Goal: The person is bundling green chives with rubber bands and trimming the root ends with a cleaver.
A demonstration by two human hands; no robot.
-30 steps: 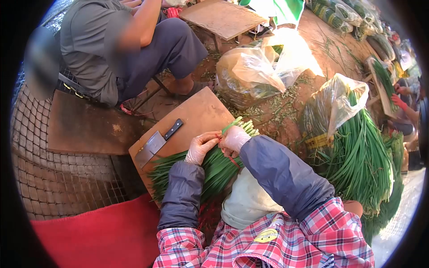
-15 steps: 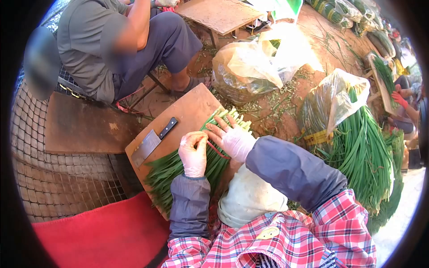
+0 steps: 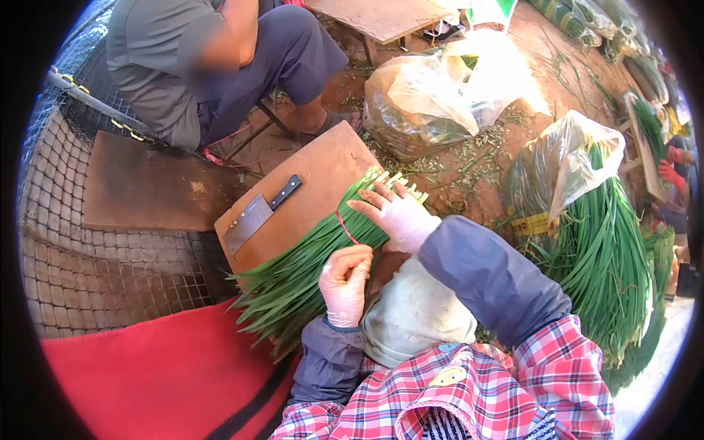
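hands (image 3: 343, 284) (image 3: 403, 220) at greens (image 3: 312, 257), cleaver (image 3: 254, 217) near board (image 3: 323, 165) edge

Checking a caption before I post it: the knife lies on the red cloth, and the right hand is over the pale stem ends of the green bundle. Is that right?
Not quite: the head view shows the knife on the board, not the red cloth. The right hand is over the pale stem ends of the green bundle.

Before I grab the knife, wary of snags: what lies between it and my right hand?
Bare board, then green stalks, as the head view shows.
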